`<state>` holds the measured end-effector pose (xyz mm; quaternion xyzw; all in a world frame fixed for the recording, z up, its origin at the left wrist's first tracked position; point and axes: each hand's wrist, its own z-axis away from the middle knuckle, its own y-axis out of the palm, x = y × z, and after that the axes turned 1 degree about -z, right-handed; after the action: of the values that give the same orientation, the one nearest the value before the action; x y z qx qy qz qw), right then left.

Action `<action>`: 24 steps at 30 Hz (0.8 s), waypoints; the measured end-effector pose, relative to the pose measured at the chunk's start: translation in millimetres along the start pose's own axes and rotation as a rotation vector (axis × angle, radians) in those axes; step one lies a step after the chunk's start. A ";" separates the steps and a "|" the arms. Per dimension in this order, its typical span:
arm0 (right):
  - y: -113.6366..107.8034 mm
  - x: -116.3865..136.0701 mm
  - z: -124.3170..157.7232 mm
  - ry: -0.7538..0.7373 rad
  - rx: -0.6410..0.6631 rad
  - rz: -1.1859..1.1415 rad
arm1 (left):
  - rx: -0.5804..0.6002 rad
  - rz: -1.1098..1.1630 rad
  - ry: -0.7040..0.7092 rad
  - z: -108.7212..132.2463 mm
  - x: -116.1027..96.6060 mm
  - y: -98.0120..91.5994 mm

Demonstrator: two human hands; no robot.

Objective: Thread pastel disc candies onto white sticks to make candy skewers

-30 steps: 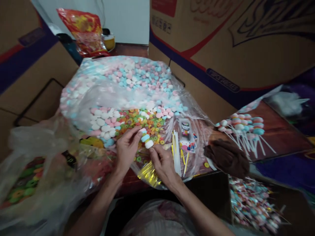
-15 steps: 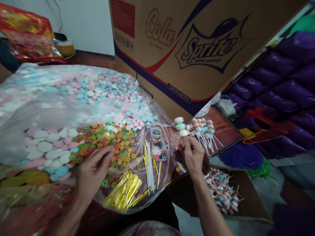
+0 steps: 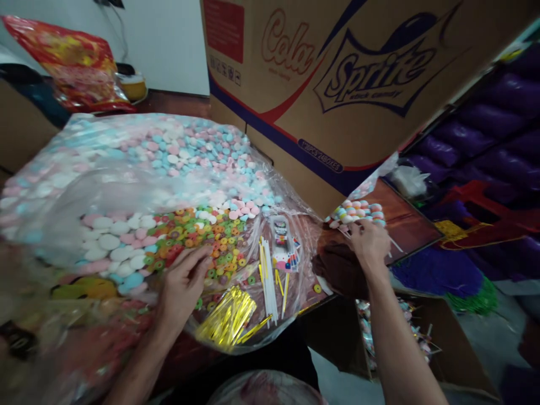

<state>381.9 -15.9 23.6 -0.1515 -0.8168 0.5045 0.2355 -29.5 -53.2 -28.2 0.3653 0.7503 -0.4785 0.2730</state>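
My left hand [image 3: 181, 287] hovers over the edge of the colourful gummy rings [image 3: 223, 244], its fingers loosely curved and apart with nothing between them. At the right, my right hand [image 3: 371, 244] is at the pile of marshmallow skewers [image 3: 358, 211], fingers pinched around a skewer's stick, mostly hidden by the hand. Pink, white and blue marshmallows [image 3: 109, 242] lie left of the rings. Gold twist ties [image 3: 230, 318] and white sticks [image 3: 269, 281] rest on clear plastic between my hands, beside a small printed pack [image 3: 280, 236].
A large carton [image 3: 287, 129] stands behind the plastic sheet. Below the right table edge is an open box [image 3: 447, 337] of wrapped candy sticks. A brown cloth [image 3: 341, 270] lies near my right wrist. A red candy bag [image 3: 84, 73] stands at the back left.
My right hand has moved right and away from me, carrying a marshmallow skewer to the pile. My left hand stays over the gummy rings. The view has shifted slightly.
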 end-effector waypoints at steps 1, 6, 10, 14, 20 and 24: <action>-1.0 1.7 6.1 -0.018 -0.078 0.010 | 0.002 0.005 -0.003 0.4 -1.4 0.0; 6.4 32.5 56.4 -0.322 -0.153 -0.260 | 0.007 0.011 0.008 1.7 -6.4 0.6; 20.6 78.4 102.4 -0.551 0.140 -0.538 | 0.008 -0.005 0.013 2.7 -10.1 0.5; 22.4 110.9 139.9 -0.654 0.267 -0.534 | -0.002 -0.007 0.024 3.9 -12.8 0.4; 12.1 127.6 174.8 -0.726 0.352 -0.405 | 0.026 -0.019 0.029 5.0 -13.7 0.6; 9.9 129.7 175.3 -0.669 0.434 -0.462 | 0.038 -0.019 0.023 5.3 -13.8 0.7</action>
<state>178.3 -80.5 -21.8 0.2588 -0.7358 0.6191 0.0915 -20.5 -61.8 -20.2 0.3689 0.7476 -0.4909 0.2529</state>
